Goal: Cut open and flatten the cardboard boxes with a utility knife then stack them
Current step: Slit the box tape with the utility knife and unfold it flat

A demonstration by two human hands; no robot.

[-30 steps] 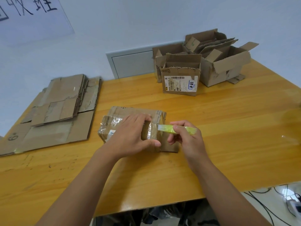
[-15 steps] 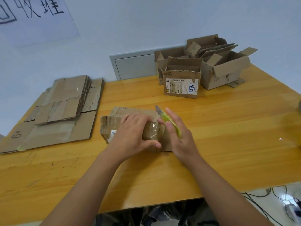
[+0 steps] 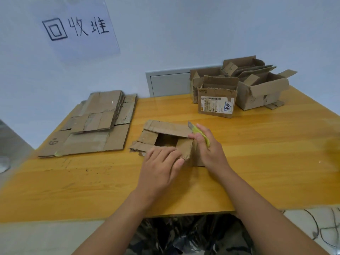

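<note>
A small brown cardboard box (image 3: 165, 132) stands in the middle of the wooden table (image 3: 266, 153), its top flaps spread open around a dark opening. My left hand (image 3: 161, 162) lies on the near flap with fingers laid flat across it. My right hand (image 3: 209, 151) grips a yellow-green utility knife (image 3: 199, 133) at the box's right side, blade pointing up and away. A stack of flattened cardboard (image 3: 95, 126) lies at the left of the table.
Several open, uncut boxes (image 3: 239, 89) stand at the back right, one bearing a white label (image 3: 217, 106). A paper sign (image 3: 79, 28) hangs on the wall. A grey panel (image 3: 169, 83) sits behind the table. Cables (image 3: 322, 229) lie on the floor at right.
The box's top flaps have come open, showing the inside. My right hand turned the knife from lying across the box to blade-up beside it. The view tilted upward.
</note>
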